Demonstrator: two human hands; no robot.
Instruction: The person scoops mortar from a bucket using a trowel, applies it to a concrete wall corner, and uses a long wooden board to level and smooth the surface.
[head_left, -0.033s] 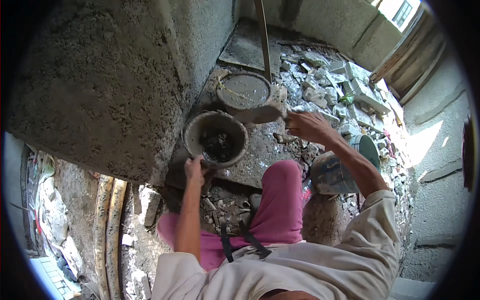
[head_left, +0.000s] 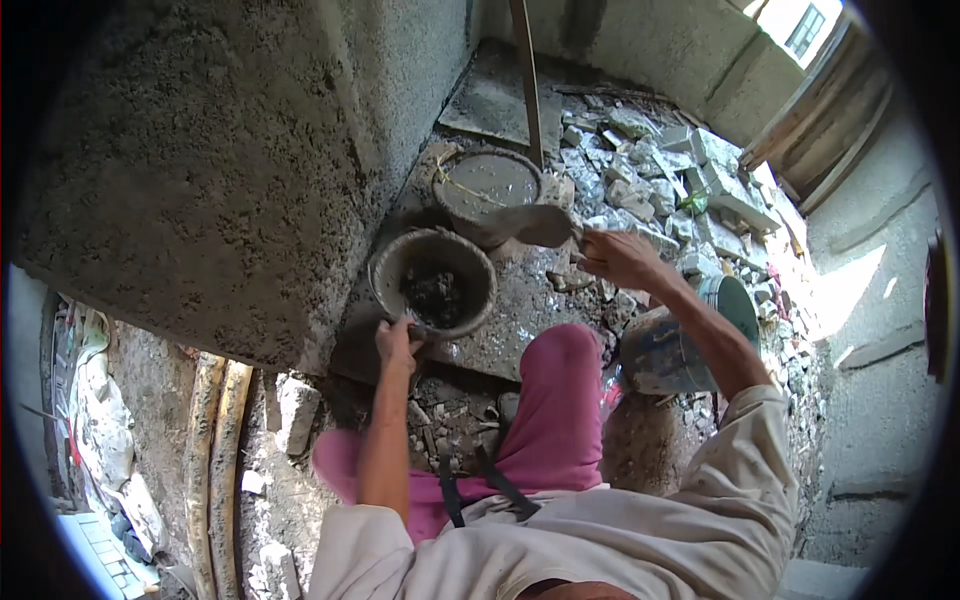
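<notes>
My left hand [head_left: 397,341] is closed on the near rim of a mortar-caked bucket [head_left: 481,318], which tilts slightly toward me. Dark wet mortar [head_left: 432,296] lies in its bottom. In my right hand [head_left: 622,259] is the handle of a trowel [head_left: 541,226], its rounded, mortar-smeared blade pointing left, just right of the bucket's far rim. Behind the blade stands a wider round tub [head_left: 443,205] of grey, watery liquid, with a yellowish cord or strip across it. The trowel handle is mostly hidden by my fingers.
A rough mortar-coated wall [head_left: 200,180] rises close on the left. Broken block rubble [head_left: 640,190] is heaped at the far right. A dirty bucket [head_left: 665,350] lies on its side by my right knee. A wooden stick [head_left: 528,90] leans behind the tub; two poles [head_left: 225,450] lie at left.
My right hand has shifted slightly right and nearer with the trowel, and its blade now shows broader. The held bucket and my left hand have come slightly nearer to me.
</notes>
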